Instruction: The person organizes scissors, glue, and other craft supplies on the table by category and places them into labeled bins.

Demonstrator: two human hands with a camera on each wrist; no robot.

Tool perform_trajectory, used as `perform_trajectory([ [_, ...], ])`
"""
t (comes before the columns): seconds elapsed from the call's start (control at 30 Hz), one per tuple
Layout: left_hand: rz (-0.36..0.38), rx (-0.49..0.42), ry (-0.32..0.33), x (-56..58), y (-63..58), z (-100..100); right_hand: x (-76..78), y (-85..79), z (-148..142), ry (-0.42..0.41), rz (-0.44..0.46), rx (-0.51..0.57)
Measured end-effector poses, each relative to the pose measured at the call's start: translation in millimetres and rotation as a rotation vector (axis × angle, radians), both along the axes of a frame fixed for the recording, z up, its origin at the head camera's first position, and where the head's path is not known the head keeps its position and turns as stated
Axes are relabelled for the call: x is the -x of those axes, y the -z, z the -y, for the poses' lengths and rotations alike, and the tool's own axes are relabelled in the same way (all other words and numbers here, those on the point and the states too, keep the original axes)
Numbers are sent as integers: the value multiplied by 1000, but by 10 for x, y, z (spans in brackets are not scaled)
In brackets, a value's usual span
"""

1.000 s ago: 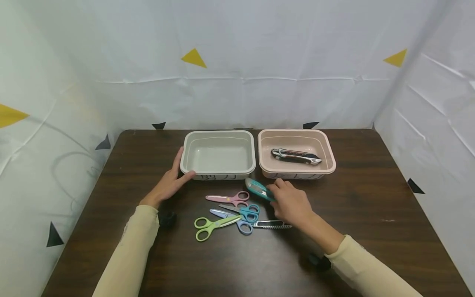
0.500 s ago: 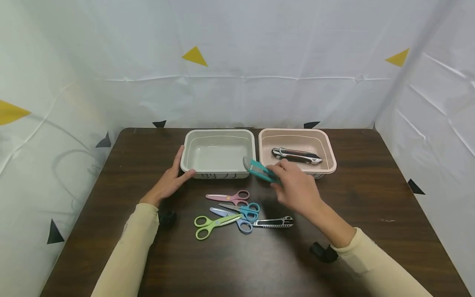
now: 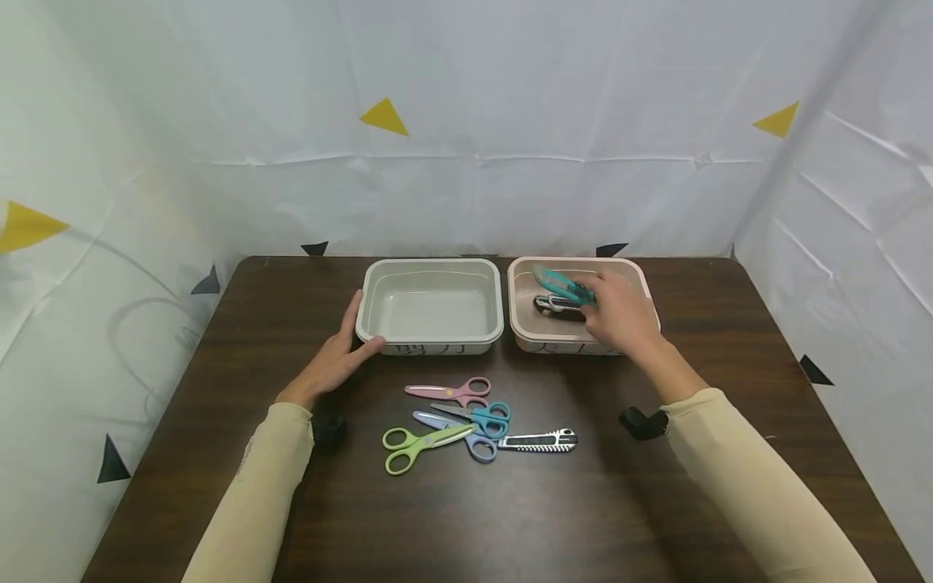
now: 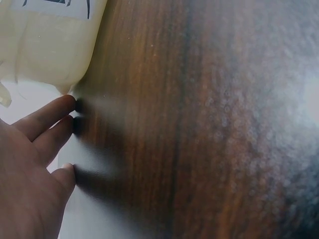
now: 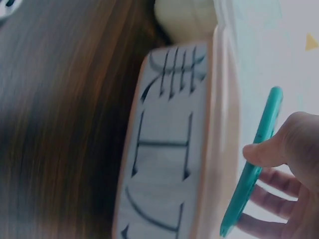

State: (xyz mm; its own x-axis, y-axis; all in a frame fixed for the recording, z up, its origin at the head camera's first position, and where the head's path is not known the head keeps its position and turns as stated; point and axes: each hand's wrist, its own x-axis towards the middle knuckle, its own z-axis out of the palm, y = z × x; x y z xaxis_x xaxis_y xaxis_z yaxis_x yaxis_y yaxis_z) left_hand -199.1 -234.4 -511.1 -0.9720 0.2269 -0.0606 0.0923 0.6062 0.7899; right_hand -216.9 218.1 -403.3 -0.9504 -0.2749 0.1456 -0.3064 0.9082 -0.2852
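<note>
My right hand (image 3: 619,308) pinches a teal utility knife (image 3: 557,283) between thumb and fingers over the pink bin (image 3: 532,330). In the right wrist view the teal utility knife (image 5: 251,169) slants beside the bin's rim. Under it in the bin lies a silver-and-black utility knife (image 3: 551,304), partly hidden by the hand. My left hand (image 3: 331,364) rests at the left front corner of the pale grey bin (image 3: 430,337), thumb and fingers spread along its sides. In the left wrist view the left hand's fingers (image 4: 55,112) are extended near that bin's (image 4: 55,50) base.
Before the bins lie pink scissors (image 3: 459,392), blue scissors (image 3: 484,418), lavender scissors (image 3: 477,444) and green scissors (image 3: 411,445), partly overlapping. A black-and-silver utility knife (image 3: 543,441) lies to their right on the dark wooden table (image 3: 437,526). White sheeting (image 3: 510,202) surrounds the table.
My right hand has lifted the teal utility knife from beside the scissors and carried it up and right, over the pink bin. The left hand has stayed at the grey bin.
</note>
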Motion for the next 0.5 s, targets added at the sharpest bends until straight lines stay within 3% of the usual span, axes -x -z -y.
perform_trajectory([
  [0.17, -5, -9, -4, 16, 7, 0, 152, 75, -87, 37, 82, -33],
  [0.5, 7, -2, -10, 16, 3, 37, 330, 217, -187, 13, 182, -82],
])
